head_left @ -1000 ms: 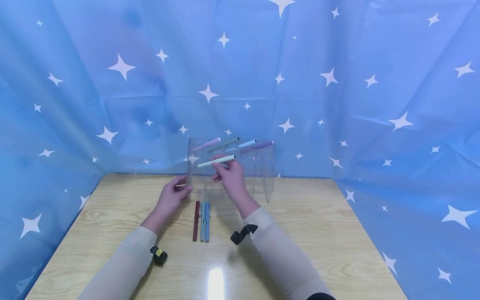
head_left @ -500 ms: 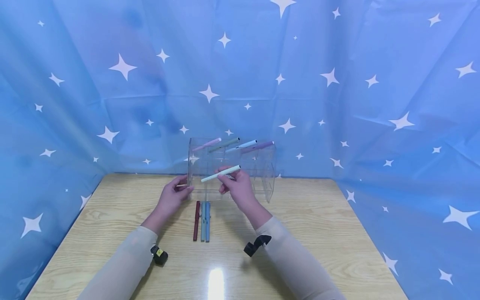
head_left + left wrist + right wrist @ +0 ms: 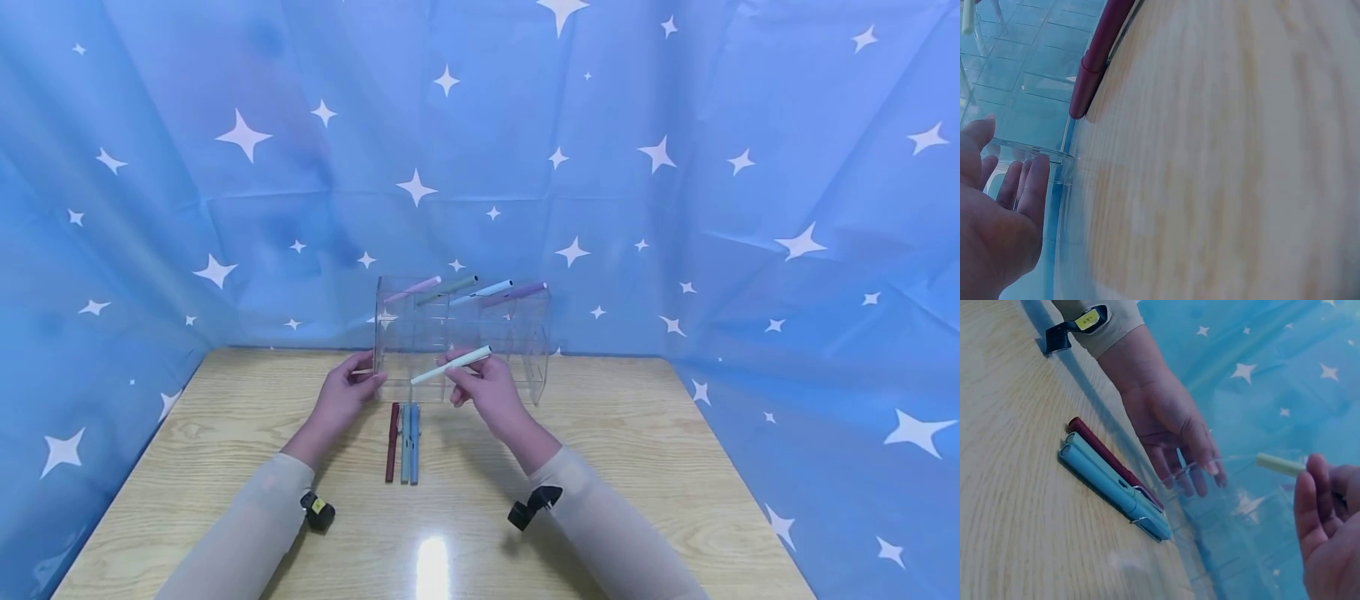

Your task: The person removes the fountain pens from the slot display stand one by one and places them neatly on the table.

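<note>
My right hand (image 3: pixel 487 390) pinches a pale green pen (image 3: pixel 431 374) between thumb and fingers, in front of the clear acrylic pen rack (image 3: pixel 536 367). The pen slants with its right end higher. My left hand (image 3: pixel 347 390) touches the rack's left side, its fingers fairly straight along the outside and the thumb at the front edge. In the left wrist view these fingertips (image 3: pixel 1036 164) meet the clear panel. A pink pen (image 3: pixel 412 289), a dark green pen (image 3: pixel 450 288), a light blue pen (image 3: pixel 483 292) and a purple pen (image 3: pixel 517 294) lie across the rack's top tier.
On the wooden table (image 3: pixel 615 442), a dark red pen (image 3: pixel 392 442), a teal pen (image 3: pixel 406 443) and a blue pen (image 3: pixel 415 443) lie side by side before the rack. A blue star-patterned curtain (image 3: pixel 480 150) stands behind and at both sides.
My right hand has drawn the pale green pen down and to the right, from near the upper part of the rack to its lower front. The left hand stays where it was.
</note>
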Demonstrator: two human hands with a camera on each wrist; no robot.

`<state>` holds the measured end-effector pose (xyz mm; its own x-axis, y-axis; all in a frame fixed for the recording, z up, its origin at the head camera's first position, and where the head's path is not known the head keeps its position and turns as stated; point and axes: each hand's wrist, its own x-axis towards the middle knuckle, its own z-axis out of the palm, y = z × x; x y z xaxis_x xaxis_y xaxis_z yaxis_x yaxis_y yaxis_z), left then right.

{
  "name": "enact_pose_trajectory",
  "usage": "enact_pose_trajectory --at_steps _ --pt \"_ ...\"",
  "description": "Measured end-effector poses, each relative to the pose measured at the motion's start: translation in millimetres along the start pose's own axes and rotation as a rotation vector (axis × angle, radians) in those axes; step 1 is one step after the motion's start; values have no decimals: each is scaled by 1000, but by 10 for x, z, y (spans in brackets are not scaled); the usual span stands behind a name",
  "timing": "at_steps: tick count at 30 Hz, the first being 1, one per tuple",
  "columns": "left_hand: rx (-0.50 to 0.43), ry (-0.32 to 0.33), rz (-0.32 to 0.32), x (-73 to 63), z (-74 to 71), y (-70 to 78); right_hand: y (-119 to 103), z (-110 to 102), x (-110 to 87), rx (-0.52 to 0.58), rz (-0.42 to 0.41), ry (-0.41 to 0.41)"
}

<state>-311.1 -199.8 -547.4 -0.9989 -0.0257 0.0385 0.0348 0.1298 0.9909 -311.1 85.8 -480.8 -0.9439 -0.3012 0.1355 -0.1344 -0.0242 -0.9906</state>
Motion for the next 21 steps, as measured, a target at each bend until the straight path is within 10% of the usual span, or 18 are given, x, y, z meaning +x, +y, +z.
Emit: enact_pose_trajectory --at_steps 21 --pt "7 0 9 -11 5 5 83 -75 -88 -35 -27 -43"
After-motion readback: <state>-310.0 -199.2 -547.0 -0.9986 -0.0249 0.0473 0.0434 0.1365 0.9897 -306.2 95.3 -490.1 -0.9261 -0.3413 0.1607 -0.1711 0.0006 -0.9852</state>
